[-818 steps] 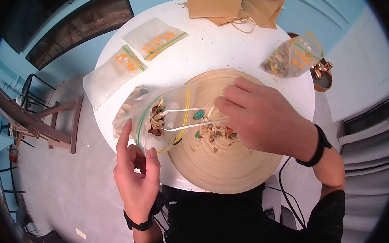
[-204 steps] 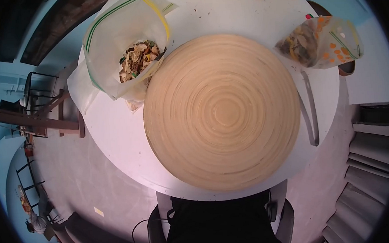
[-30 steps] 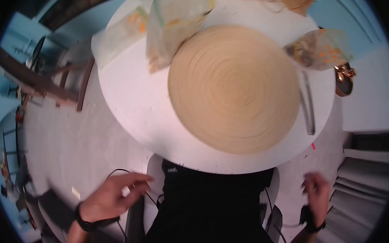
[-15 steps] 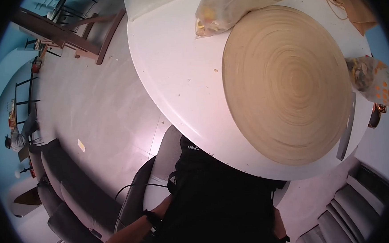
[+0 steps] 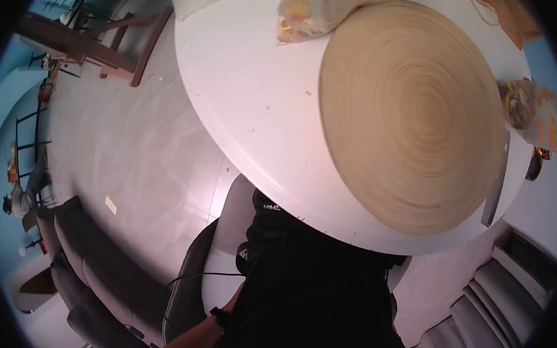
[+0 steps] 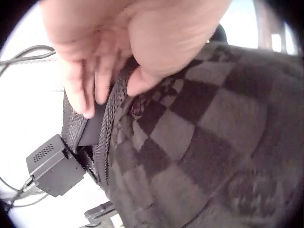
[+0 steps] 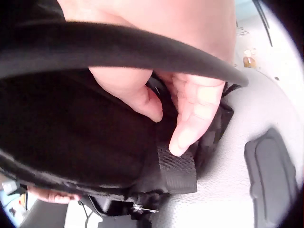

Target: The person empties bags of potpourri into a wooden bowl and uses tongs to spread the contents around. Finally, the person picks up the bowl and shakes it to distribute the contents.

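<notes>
In the left wrist view, my left hand (image 6: 161, 38) is at a dark mesh strap (image 6: 115, 123), thumb on one edge and fingers over the other side. Checkered dark fabric (image 6: 173, 135) lies beside it, and a small grey vented box (image 6: 54, 166) hangs below. The right wrist view shows my right hand (image 7: 194, 107) under a curved black band (image 7: 118, 45). Its thumb and finger are parted, with a fingertip right at a ribbed black webbing strap (image 7: 176, 168). Both hands are hidden behind black clothing in the head view.
On the white table (image 5: 257, 102) lie a round wooden board (image 5: 416, 112), tongs (image 5: 498, 187), a bag of dried petals (image 5: 314, 10) and a second filled bag (image 5: 531, 113). A grey chair (image 5: 227, 234) stands behind the person; a dark sofa (image 5: 107, 265) stands left.
Earlier, tongs in the right hand moved petals off the board into a bag; the tongs now lie on the table. Both hands have dropped from mid-air to the body's sides as the view turned left.
</notes>
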`<state>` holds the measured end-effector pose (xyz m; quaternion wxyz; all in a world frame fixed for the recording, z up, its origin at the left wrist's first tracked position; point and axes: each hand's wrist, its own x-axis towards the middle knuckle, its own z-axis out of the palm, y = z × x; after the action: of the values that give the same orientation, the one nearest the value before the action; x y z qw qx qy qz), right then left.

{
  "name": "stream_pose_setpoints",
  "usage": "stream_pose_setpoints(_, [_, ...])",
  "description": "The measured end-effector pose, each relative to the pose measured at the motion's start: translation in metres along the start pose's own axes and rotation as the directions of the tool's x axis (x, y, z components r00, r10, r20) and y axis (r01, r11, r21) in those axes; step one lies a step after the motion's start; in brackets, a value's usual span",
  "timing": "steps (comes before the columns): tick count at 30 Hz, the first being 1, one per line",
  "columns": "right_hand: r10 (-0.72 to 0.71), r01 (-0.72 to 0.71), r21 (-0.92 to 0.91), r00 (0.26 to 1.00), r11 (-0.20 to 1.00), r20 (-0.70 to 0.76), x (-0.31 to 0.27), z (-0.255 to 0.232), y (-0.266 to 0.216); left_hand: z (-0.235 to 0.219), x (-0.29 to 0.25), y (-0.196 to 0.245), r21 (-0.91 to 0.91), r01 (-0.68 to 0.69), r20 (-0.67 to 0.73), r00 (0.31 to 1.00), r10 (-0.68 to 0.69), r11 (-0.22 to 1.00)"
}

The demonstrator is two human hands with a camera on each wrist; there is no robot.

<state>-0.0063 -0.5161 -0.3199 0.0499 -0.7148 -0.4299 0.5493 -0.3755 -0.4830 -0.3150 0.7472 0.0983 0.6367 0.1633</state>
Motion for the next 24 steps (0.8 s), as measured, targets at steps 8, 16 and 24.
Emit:
stream_pose_setpoints(8, [-0.001,0.003,-0.04,0.999,0.999,0.049,0.006,-0.002,-0.004,0.005,-0.007,-0.009,-0.082,0.01,-0.069,0.998,-0.015,0.997])
stream_pose_setpoints(16, [-0.003,0.008,-0.069,0.997,0.998,0.071,0.008,-0.004,-0.009,-0.002,-0.014,0.02,0.705,-0.103,-0.127,0.955,0.268,0.702])
stream_pose_setpoints(24, [0.009,-0.004,-0.063,0.997,0.998,0.072,0.005,-0.008,-0.01,-0.01,-0.007,0.065,0.727,-0.189,0.053,0.974,0.22,0.66])
